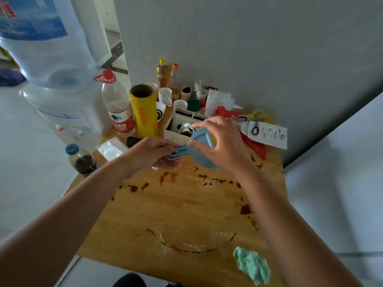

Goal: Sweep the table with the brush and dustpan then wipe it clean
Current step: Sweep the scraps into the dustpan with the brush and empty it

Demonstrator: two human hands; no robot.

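**Blue dustpan held in both hands over a stained wooden surface**

Looked down over two bare forearms. Held a pale blue dustpan (202, 139) clear of the wooden surface (186, 206), above its far half. Gripped the handle (178, 151) with the left hand (149, 154), fingers curled tight round it. Pinched the pan's rounded body with the right hand (226, 146), thumb below, forefinger above, remaining fingers arched over the top. Could not tell the brush apart from the pan.

Showed dark brown stains (167, 177) spattered across the middle of the surface, and a smeared ring (186, 248) close to the near edge. Showed a crumpled green cloth (251, 265) lying by the near right corner, well apart from both hands.

Crowded along the far edge: a white divided box (178, 121) just behind the pan, an upright yellow roll of film (145, 114), a clear bottle with a red cap (119, 108), several white cups, two oil bottles. By the left edge, a small bottle of dark liquid (81, 160) with a blue cap. Beyond the far left corner, a water dispenser (58, 79).
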